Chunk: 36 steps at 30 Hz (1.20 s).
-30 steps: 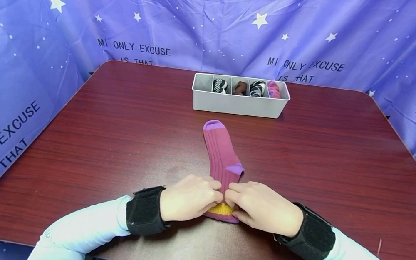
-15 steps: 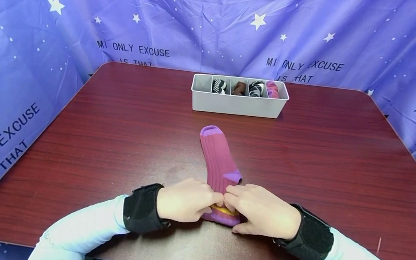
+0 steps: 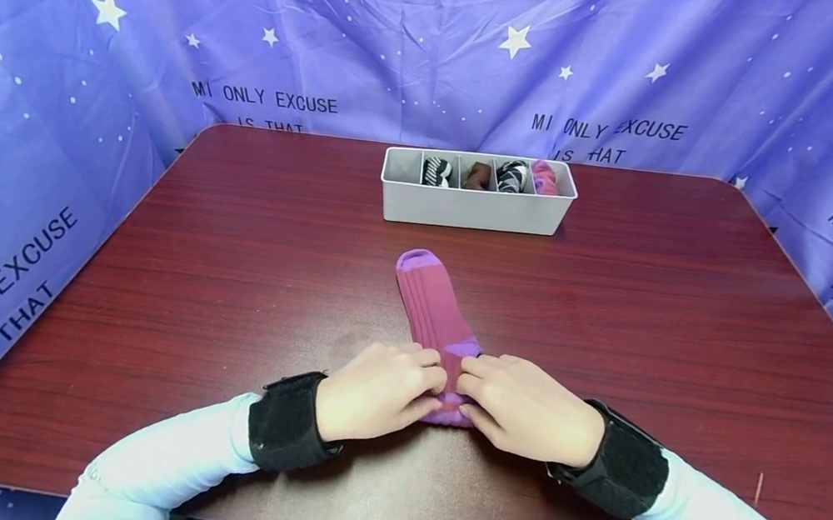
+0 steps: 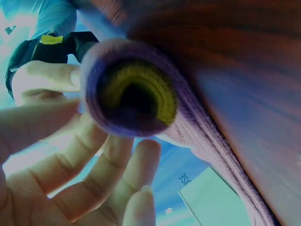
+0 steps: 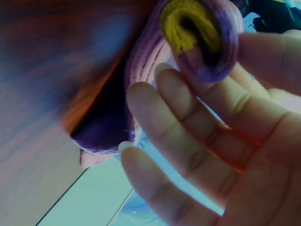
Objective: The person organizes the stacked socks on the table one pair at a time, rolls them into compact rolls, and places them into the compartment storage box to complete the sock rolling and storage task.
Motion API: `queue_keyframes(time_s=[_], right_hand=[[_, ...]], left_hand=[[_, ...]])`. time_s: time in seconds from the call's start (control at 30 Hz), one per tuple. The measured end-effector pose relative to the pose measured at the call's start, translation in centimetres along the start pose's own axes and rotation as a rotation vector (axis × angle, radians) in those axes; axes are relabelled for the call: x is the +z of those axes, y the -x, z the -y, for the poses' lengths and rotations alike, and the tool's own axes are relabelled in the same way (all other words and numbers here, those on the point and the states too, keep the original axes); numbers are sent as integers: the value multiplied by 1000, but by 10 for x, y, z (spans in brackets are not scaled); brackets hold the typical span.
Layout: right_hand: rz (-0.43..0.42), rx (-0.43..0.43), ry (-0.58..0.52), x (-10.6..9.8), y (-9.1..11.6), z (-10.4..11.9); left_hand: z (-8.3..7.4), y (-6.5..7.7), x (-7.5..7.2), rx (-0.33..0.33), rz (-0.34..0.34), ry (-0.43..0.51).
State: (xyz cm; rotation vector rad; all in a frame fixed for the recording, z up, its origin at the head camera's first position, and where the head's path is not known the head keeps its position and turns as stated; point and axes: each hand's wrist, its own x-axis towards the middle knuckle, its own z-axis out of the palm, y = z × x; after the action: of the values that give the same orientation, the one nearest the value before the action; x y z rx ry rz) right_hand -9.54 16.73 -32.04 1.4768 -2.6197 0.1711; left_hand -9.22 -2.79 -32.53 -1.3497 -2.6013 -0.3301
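A dusty-pink ribbed sock [image 3: 431, 303] with purple toe and heel lies on the table, toe pointing away from me. Its cuff end is rolled up into a tube, and the yellow band shows inside the roll [image 4: 89, 80] in the left wrist view. My left hand [image 3: 385, 391] pinches the left end of the roll between thumb and fingers. At the right end, my right hand [image 3: 530, 409] pinches the same roll, its yellow layers [image 5: 188, 28] visible from the side. Part of the cuff is hidden under my fingers.
A light grey divided box [image 3: 470, 208] stands at the back of the dark red table [image 3: 238, 234]. Several of its compartments hold rolled socks: black-and-white, brown [image 3: 478, 176] and pink [image 3: 545, 178]. A purple starry curtain [image 3: 436, 61] hangs behind the table.
The cuff has been rolled further toward the toe, and the yellow band is now out of sight from above. Both hands shifted slightly forward with the roll; the sock toe moved a little left and nearer.
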Motion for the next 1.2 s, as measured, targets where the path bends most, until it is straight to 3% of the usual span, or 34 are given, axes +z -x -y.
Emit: queue_keyframes(time_s=[0.2,0.47,0.73,0.97,1.2], right_hand=[[-20,47,23,2,1,-2],[-131,-9,-21,3,0,-2],[-56,-32,-33,2,0,1],[-61,-26,-10,5,0,1],[-61,-32,27,6,0,3]], left_hand=[[-1,-1,-2,-20,79,-32],[2,-1,2,-24,87,5],[2,-1,2,-53,104,75],[-2,0,0,-38,65,-52],[-4,3,-5,-32,74,-124]])
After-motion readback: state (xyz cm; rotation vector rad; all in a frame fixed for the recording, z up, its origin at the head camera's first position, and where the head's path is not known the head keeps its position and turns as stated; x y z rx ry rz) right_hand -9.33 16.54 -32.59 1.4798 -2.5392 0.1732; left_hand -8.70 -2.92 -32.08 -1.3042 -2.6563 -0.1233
